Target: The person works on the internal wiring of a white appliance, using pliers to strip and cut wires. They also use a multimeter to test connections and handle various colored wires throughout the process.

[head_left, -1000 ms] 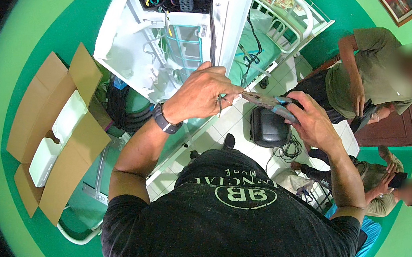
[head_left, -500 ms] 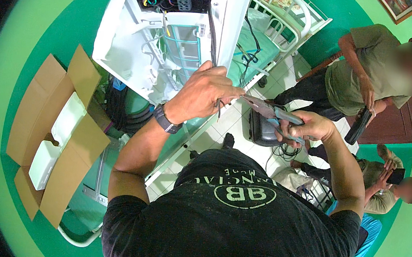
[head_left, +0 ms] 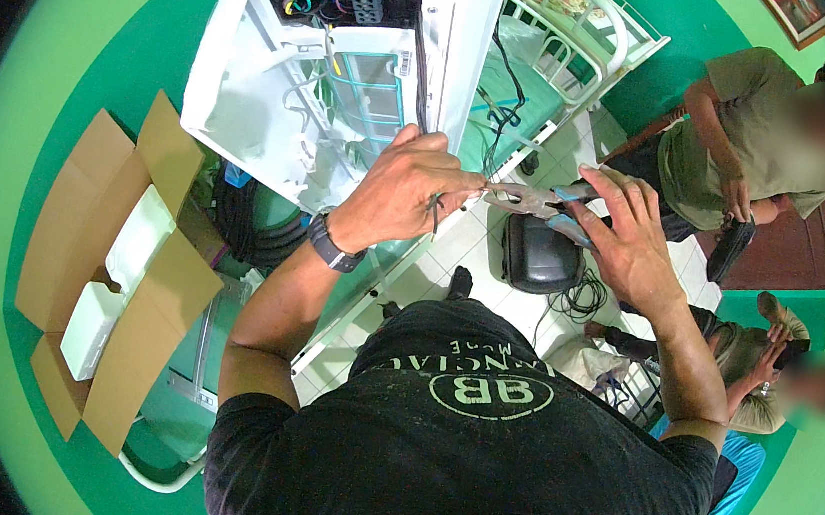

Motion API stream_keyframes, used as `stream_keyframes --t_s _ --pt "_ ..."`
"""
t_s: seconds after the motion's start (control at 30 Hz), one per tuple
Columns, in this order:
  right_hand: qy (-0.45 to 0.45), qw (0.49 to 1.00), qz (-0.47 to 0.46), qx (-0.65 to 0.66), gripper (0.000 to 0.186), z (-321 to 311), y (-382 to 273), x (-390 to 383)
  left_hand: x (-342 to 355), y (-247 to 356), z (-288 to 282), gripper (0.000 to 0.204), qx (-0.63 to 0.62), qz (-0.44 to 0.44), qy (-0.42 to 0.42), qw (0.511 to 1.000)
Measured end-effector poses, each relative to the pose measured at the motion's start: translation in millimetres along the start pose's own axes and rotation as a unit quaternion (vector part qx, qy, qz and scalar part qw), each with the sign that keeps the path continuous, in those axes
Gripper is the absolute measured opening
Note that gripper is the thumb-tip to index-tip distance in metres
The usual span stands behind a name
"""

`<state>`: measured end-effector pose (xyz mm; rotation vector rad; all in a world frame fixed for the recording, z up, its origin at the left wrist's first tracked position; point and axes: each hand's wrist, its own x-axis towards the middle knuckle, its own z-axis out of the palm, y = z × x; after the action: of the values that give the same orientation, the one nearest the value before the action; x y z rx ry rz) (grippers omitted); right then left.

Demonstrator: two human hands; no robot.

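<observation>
Presently, left hand [head_left: 409,197] pinches a dark wire [head_left: 435,216] beside the open white unit [head_left: 341,79]; right hand [head_left: 625,240] clamps pliers [head_left: 539,205] on its end. Risk: pliers slipping, nicking fingers, or strands tearing.

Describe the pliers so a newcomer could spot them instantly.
Start at the big white opened appliance casing at the top, then drop to the two hands just below its right edge. The pliers sit between them, gripped by the right hand: grey metal jaws, blue handles, unlike the black bag underneath.
</observation>
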<state>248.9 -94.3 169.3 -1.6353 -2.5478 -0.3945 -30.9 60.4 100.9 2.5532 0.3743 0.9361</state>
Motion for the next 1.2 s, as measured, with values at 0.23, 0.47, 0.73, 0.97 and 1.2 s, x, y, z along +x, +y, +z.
stream_keyframes --t_s 0.23,0.47,0.73,0.97,1.2 --pt "-0.027 1.000 0.010 0.008 0.029 2.3 3.5 -2.5 0.1 -0.5 -0.4 0.023 0.000 -0.006 -0.007 1.000" --pt "-0.072 0.990 -0.004 0.119 0.021 7.2 17.1 -0.4 -1.5 -4.5 1.3 0.027 -0.005 0.005 0.003 1.000" --pt "-0.378 0.560 0.114 0.728 0.035 39.1 61.7 -5.6 0.1 -8.6 8.3 0.034 -0.013 0.033 -0.001 0.999" --pt "-0.125 0.972 0.006 0.198 0.038 14.7 31.4 -8.9 -5.3 -11.0 2.0 0.027 -0.033 0.008 -0.004 0.999" --pt "0.035 0.998 -0.016 -0.047 0.034 3.9 16.0 5.9 0.5 -5.3 -3.7 0.019 -0.046 -0.009 -0.014 0.999"
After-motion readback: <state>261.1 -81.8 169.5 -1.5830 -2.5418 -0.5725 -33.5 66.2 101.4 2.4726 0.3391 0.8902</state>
